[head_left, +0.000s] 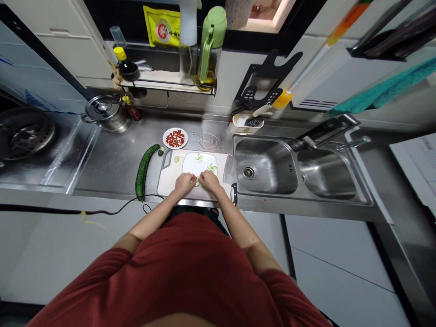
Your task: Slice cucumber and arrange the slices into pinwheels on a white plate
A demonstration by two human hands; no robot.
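Observation:
My left hand [185, 182] and my right hand [209, 180] meet over the front edge of a white square plate [190, 163], fingers pinched around small green slices [198, 182]. Two fanned groups of green slices, one at the back [199, 157] and one at the right [212, 168], lie on the plate. Beneath it is a pale cutting board [166, 179], with one loose slice [176, 159] on its left part. A knife [234, 193] with a black handle rests along the board's right side. A long green cucumber [144, 170] lies left of the board.
Behind the board stands a small white plate of red pieces [175, 138]. Dark green cucumber ends [161, 151] lie beside the board. A steel pot [107, 113] is at the back left, and a double sink [265, 165] is to the right. A black cable [119, 210] crosses the counter's front edge.

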